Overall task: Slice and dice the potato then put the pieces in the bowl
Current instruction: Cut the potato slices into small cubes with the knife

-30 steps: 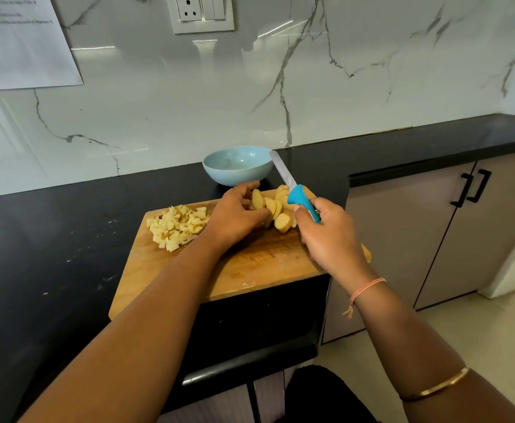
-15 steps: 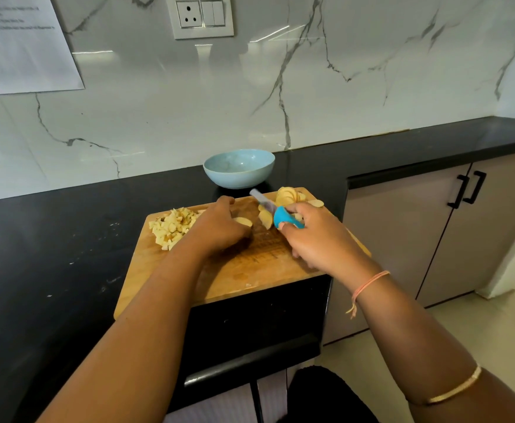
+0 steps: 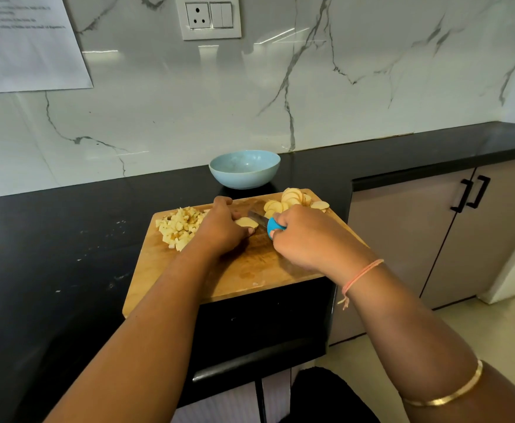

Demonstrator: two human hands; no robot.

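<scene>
The person's left hand is reaching in from the lower left, its forearm lying diagonally over the wooden cutting board. The knuckles are facing up and the fingers are curling down, pinning a potato slice flat near the middle of the board. The right hand is coming in from the lower right with the wrist bent inward. Its fingers are wrapping tightly round the blue handle of a knife, and the blade is pointing left and away, its edge lying just beside the held slice.

A heap of diced potato is sitting on the board's left part, touching the left hand's outer side. A fan of uncut potato rounds is lying at the far right corner. The light blue bowl is standing on the black countertop just beyond the board, and no pieces are showing inside it.

The left palm is covering most of the held slice, so whether one slice or several lie there cannot be told. The right fist is hiding most of the knife handle, and the knife tip is disappearing behind the left fingers. Both elbows are running out of view at the bottom edge.
</scene>
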